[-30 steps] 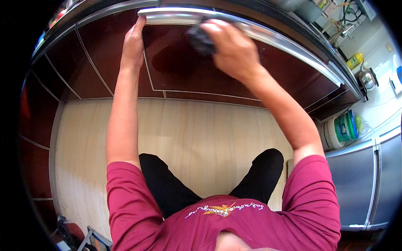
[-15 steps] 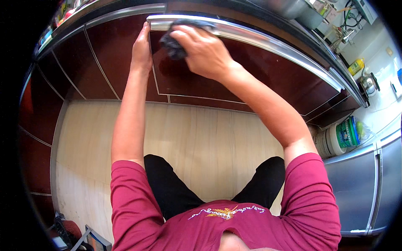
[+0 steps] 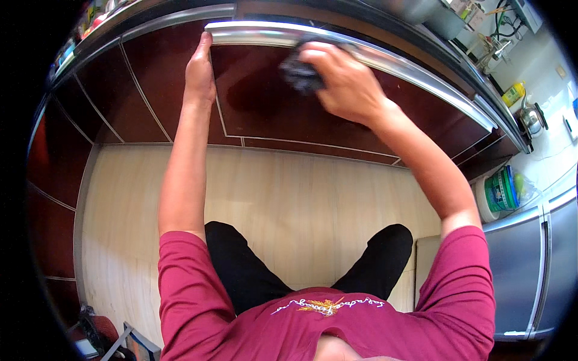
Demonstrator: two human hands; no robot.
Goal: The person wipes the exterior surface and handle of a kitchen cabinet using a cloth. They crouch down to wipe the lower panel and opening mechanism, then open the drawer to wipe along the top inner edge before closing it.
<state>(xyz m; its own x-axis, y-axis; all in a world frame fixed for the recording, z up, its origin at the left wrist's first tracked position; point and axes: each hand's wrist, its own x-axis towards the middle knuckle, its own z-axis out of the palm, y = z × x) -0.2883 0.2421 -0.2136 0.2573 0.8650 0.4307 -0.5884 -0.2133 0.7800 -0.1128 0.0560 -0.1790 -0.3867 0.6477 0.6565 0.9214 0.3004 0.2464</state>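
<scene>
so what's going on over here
A person's right hand holds a dark crumpled cloth up at the silver top edge of a dark red drawer front. The left hand is at the front's left side, thumb near the top corner. The drawer seems to stand out a little.

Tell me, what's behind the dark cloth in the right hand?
Around the dark cloth, the dark red panel and the silvery strip along its top show. The patch directly behind is hidden by the cloth and right hand.
</scene>
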